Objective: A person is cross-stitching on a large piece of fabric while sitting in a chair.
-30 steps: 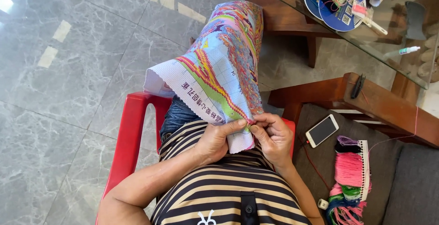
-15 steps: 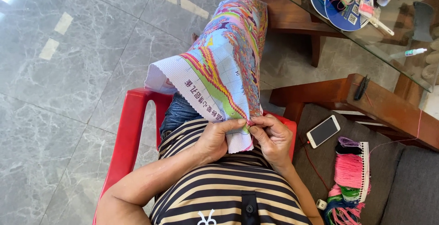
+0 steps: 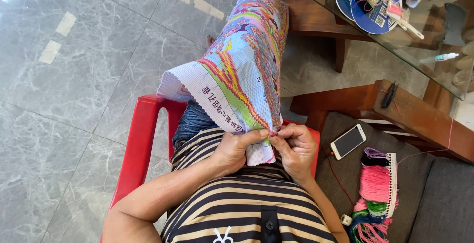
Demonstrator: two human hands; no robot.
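Nearest me, my left hand [image 3: 236, 149] pinches the bottom edge of the embroidery cloth [image 3: 242, 70], fingers closed on it. My right hand [image 3: 296, 146] meets it at the same edge, fingertips pressed together on the cloth; I cannot tell if they hold a needle. The cloth rises over my lap above the red chair [image 3: 140, 144]. To the right lie a phone [image 3: 348, 141] and thread bundle [image 3: 376, 188]. Farther off, the glass tabletop [image 3: 434, 60] carries a blue plate [image 3: 368, 6].

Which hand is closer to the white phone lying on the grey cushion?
The right hand. It pinches the edge of the colourful cross-stitch cloth just left of the white phone in the picture. The left hand grips the cloth farther from it.
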